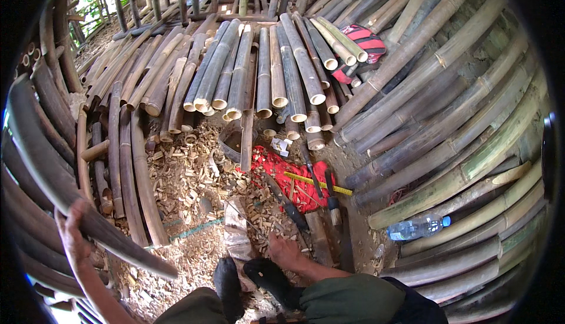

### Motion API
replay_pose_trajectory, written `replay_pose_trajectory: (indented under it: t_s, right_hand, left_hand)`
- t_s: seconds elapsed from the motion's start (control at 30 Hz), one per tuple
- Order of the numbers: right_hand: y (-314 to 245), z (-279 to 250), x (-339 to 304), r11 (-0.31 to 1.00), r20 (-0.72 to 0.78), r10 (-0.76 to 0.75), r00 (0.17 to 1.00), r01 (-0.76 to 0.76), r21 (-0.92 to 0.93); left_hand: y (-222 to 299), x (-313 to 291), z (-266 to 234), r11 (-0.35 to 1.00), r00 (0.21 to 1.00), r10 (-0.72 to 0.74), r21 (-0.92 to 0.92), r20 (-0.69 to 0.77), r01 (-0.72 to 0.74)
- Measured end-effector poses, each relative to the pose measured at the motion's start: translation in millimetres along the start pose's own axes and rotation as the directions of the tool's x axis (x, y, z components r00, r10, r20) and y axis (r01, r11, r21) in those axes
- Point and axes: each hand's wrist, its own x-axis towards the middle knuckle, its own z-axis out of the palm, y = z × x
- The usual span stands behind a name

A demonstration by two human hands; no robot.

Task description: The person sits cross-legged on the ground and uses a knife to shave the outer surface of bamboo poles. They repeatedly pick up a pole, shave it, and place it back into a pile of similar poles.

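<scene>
My left hand (75, 239) is closed round a dark bamboo pole (118, 239), which slants from the far left rim down toward my feet. My right hand (285, 250) is low over the wood chips, just ahead of my dark shoe (268, 274). Its fingers curl under; whatever they hold is hidden. Close by on its left lies a pale wooden block (235, 224). Beyond it, a long tool with a dark handle (294, 215) lies beside a red cloth (306, 197). A yellow measuring stick (318, 183) crosses the cloth, next to a brush-like tool (334, 209).
Cut bamboo poles (262, 71) lie in a row ahead, and more (447, 142) are stacked along the right. Wood chips (188, 177) cover the ground. A plastic bottle (415, 228) lies on the right-hand poles; a red-and-black bag (365, 43) sits behind.
</scene>
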Motion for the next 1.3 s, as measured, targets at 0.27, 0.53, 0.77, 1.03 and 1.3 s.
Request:
replay_pose_trajectory:
  t_s: [0.27,0.53,0.77,1.03,1.3]
  right_hand:
    - [-1.1,-10.5,2.3,0.995,-0.001,-0.015,1.000,0.015,0.096]
    - [14.7,-20.0,7.3,0.997,-0.016,-0.067,0.998,0.067,0.046]
    - [10.3,-36.6,6.1,0.990,0.027,-0.057,0.998,0.053,0.130]
    - [8.1,-54.5,9.7,0.957,0.111,-0.002,0.994,-0.030,0.290]
    - [4.5,-64.9,-0.3,0.873,0.067,-0.141,0.988,0.092,0.479]
  left_hand:
    - [-101.5,-36.4,-17.2,0.893,0.815,-0.437,-0.293,-0.380,0.343]
    - [-307.1,-146.7,-9.4,0.561,0.563,-0.801,-0.586,-0.205,0.585]
    - [-221.6,-160.6,-9.3,0.445,0.584,-0.766,0.436,-0.267,0.783]
    - [-129.9,-145.2,113.9,0.662,0.712,-0.243,0.649,0.658,-0.374]
    - [-192.3,-134.8,136.8,0.494,0.685,0.009,0.593,0.728,-0.636]
